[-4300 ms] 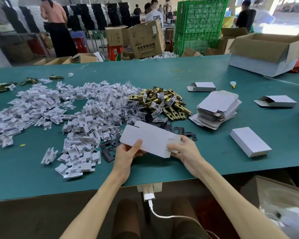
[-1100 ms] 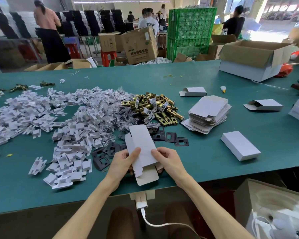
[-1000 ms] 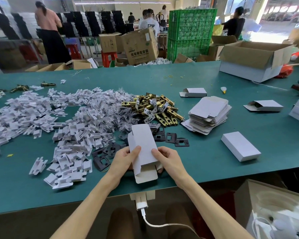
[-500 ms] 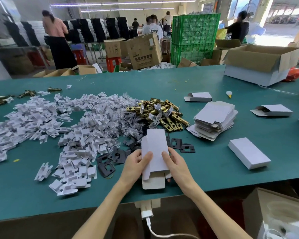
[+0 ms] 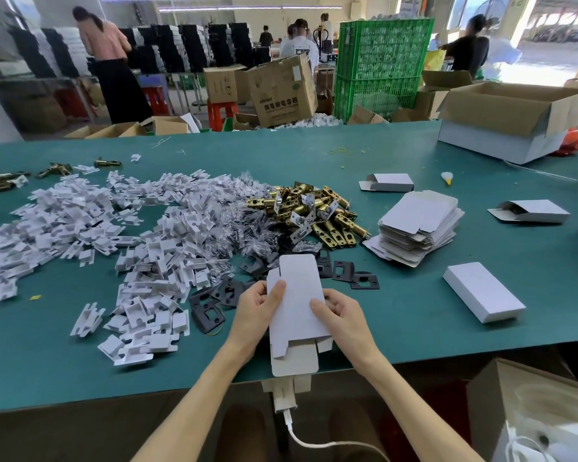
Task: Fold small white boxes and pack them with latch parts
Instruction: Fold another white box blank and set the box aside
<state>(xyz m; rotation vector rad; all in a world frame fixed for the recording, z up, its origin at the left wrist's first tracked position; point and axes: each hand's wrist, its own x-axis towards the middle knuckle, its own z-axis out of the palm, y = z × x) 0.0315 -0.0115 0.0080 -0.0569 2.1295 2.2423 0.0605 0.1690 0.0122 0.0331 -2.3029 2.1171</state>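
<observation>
Two bare forearms (image 5: 194, 405) reach from 6 o'clock up to the left hand (image 5: 254, 308) and the right hand (image 5: 344, 315), both ungloved. Under the teal flat surface (image 5: 414, 328), at 6 o'clock, two dim knees in dark brown cloth (image 5: 244, 431) show.

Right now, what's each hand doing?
Left hand: holds the box blank, thumb on its face.
Right hand: holds the same blank by its right edge.

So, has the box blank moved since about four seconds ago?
Yes. The blank lay crosswise over the black plates; now it is turned lengthwise, far end by the plates, near flap at the table edge.
</observation>
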